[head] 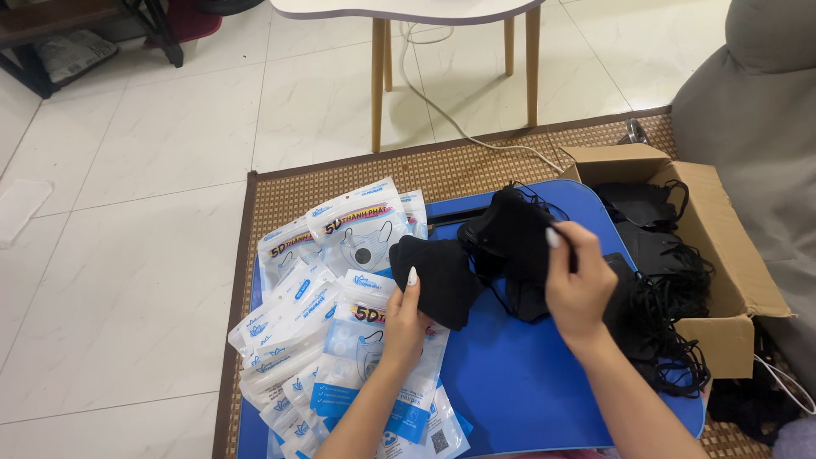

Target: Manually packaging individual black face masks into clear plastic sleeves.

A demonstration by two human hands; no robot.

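Observation:
My left hand (405,316) grips the lower edge of a black face mask (438,276) lying on a blue lap table (518,374). My right hand (578,285) holds a bunch of black masks (514,234) just above the table, their ear loops dangling. The two hands are close, the single mask to the left of the bunch. More black masks (654,327) are heaped at the table's right side, beside my right wrist.
Several white plastic mask packets (319,314) fan out on the table's left side. An open cardboard box (722,255) of black masks stands at the right. A woven mat (280,191) lies beneath; a white table with wooden legs (378,76) and a cable stand behind.

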